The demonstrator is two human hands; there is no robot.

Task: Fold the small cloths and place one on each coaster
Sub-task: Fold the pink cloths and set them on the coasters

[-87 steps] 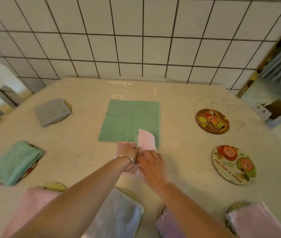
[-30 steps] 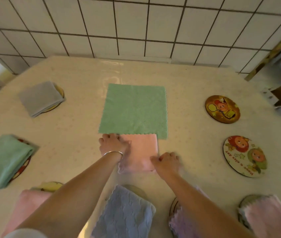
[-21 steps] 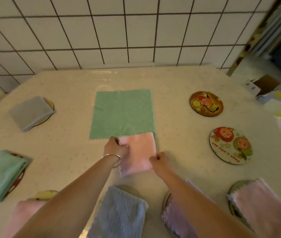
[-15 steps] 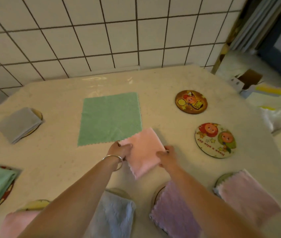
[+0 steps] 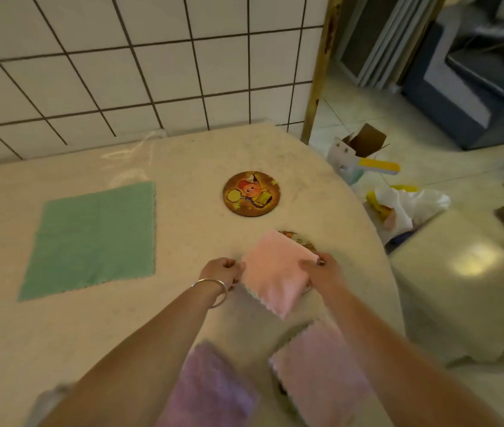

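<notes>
- Now over the near coaster [image 5: 301, 240]: pink cloth [image 5: 275, 272], folded to a small square, held at 2 opposite edges so the layers keep together and cannot fall open on the way down; covers most of the coaster, only a sliver of rim showing past its far corner
- Left hand [image 5: 223, 271]: fingers curled, pinching the cloth's left edge; bangle [image 5: 212, 286] at the wrist
- Right hand [image 5: 318, 272]: thumb on top, fingers tucked under the right edge, gripping it; held level with the left, probably to lay the square flat and centred
- Whether the cloth already rests on the coaster or hangs just above: cannot tell
- Far coaster [image 5: 253, 193]: bare, well apart from the hands; likely meant for the next cloth
- Green cloth [image 5: 93, 235]: spread flat and unfolded on the table [image 5: 183, 161], left of the hands; laid open, by the look of it, ready for folding
- 2 folded cloths near the front edge, lilac [image 5: 210, 386] and pale pink [image 5: 315, 371]; blurred, coasters beneath mostly hidden
</notes>
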